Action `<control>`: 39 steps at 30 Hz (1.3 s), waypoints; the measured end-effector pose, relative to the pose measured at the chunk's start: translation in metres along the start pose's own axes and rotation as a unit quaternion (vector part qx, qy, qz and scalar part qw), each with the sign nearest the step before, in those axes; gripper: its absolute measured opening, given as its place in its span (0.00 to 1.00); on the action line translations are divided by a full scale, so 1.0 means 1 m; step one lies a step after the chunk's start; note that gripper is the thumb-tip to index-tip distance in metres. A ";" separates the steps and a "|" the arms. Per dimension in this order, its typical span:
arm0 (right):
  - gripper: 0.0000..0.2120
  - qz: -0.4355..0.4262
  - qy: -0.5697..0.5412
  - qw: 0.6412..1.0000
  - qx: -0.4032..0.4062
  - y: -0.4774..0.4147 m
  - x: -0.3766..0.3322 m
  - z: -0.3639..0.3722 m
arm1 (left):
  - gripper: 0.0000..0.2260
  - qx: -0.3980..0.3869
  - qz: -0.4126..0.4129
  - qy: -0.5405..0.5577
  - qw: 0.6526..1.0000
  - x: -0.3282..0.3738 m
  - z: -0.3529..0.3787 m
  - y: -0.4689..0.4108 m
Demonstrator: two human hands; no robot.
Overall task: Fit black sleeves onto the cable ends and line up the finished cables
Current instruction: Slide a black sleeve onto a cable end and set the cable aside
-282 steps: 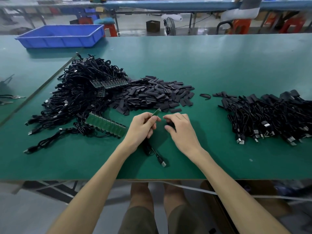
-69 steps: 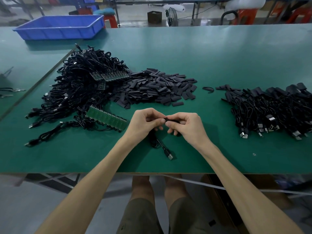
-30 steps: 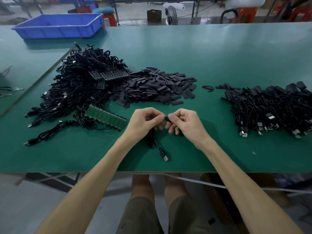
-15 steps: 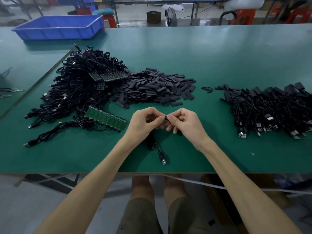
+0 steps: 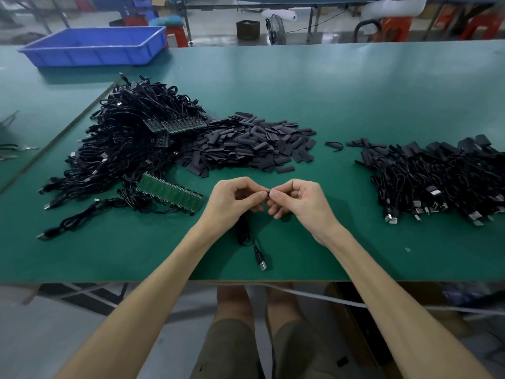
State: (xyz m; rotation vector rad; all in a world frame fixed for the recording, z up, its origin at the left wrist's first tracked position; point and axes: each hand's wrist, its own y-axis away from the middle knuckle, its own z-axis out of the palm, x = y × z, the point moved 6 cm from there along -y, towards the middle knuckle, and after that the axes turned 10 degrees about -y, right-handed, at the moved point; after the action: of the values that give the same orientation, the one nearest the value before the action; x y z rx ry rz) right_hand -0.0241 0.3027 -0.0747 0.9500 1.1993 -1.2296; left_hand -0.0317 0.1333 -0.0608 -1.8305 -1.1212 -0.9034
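Observation:
My left hand (image 5: 235, 201) and my right hand (image 5: 296, 202) meet fingertip to fingertip just above the green table (image 5: 355, 86), near its front edge. Between them they pinch one end of a black cable and a black sleeve; both are almost hidden by the fingers. The cable (image 5: 250, 239) hangs down under my left hand and its metal USB plug (image 5: 263, 265) lies on the table. A heap of loose black sleeves (image 5: 251, 144) lies behind my hands. Unsleeved cables (image 5: 123, 149) are piled at the left, finished cables (image 5: 442, 176) at the right.
A strip of green circuit boards (image 5: 170, 194) lies left of my left hand, more boards (image 5: 177, 125) on the cable pile. A blue bin (image 5: 93, 47) stands at the back left. A single curled sleeve (image 5: 334, 144) lies between the sleeve heap and the finished cables.
My hands have drawn closer together, and the black piece that showed between the fingertips is now covered. The cable's plug has shifted slightly on the table.

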 end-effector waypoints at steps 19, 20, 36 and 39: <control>0.09 0.007 0.102 0.994 -0.022 0.000 0.005 0.002 | 0.02 0.041 -0.009 0.032 0.999 -0.002 -0.003 0.000; 0.09 0.004 0.105 0.994 -0.023 0.001 0.005 0.001 | 0.02 0.041 -0.012 0.032 0.999 -0.002 -0.003 0.000; 0.13 0.006 0.132 0.989 -0.062 0.000 0.004 0.005 | 0.02 0.029 -0.009 0.016 0.999 0.003 -0.002 -0.004; 0.08 0.006 0.106 0.993 -0.054 0.000 0.003 0.004 | 0.03 0.032 0.002 -0.009 0.999 0.003 -0.001 -0.005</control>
State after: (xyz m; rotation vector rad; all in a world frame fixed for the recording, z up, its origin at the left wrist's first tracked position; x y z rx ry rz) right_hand -0.0234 0.2984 -0.0773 1.0247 1.4106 -1.0615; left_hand -0.0352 0.1345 -0.0565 -1.7915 -1.1442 -0.8402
